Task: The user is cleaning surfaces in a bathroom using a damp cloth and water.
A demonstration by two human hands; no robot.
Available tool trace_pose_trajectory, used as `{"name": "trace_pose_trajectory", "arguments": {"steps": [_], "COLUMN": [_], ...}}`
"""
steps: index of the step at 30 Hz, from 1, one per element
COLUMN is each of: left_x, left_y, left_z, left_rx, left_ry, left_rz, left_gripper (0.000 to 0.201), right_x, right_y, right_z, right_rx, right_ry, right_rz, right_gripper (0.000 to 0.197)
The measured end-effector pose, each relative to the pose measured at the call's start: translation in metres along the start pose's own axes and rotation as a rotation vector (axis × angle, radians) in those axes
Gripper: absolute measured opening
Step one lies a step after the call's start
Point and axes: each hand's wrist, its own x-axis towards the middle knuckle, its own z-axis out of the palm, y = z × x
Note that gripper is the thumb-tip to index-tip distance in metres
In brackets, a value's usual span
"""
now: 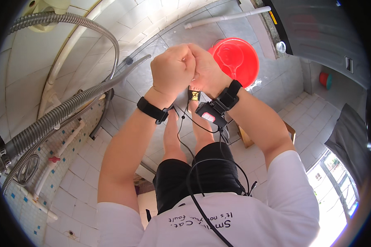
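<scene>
Both fists pressed together: left hand [172, 68] and right hand [206, 70] curled tight above red bucket [241, 61]; anything held stays hidden. Next: easing apart slowly.

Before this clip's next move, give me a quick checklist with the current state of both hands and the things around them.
1. Left hand closed in a fist: ok.
2. Right hand pressed against the left: ok.
3. Anything held between the hands: cannot tell, hidden.
4. Round red plastic bucket upright on the grey tiled floor, apart from the hands: ok.
5. Black wrist straps on both wrists: ok.
6. Ribbed metal shower hose clear of the arms: ok.
</scene>
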Motion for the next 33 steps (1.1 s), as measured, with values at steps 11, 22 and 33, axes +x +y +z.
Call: {"name": "trace_pose_trajectory", "arguments": {"steps": [11, 22, 33], "left_x": [-0.026, -0.036, 0.051], "left_y": [0.009, 0.063, 0.126], "left_z": [-0.022, -0.137, -0.278], "left_rx": [0.023, 0.300, 0.615], "left_ry": [-0.183, 0.081, 0.416], "left_rz": [0.293, 0.099, 0.268], "left_gripper": [0.018, 0.032, 0.027], "right_x": [-0.012, -0.047, -0.273], "right_y": [-0.004, -0.038, -0.159], "right_z": [-0.001, -0.060, -0.115], "right_rx": [0.060, 0.179, 0.328], "right_ry": [-0.153, -0.037, 0.329], "right_rz": [0.579, -0.035, -0.551], "right_gripper": [0.013, 0.023, 0.024]}}
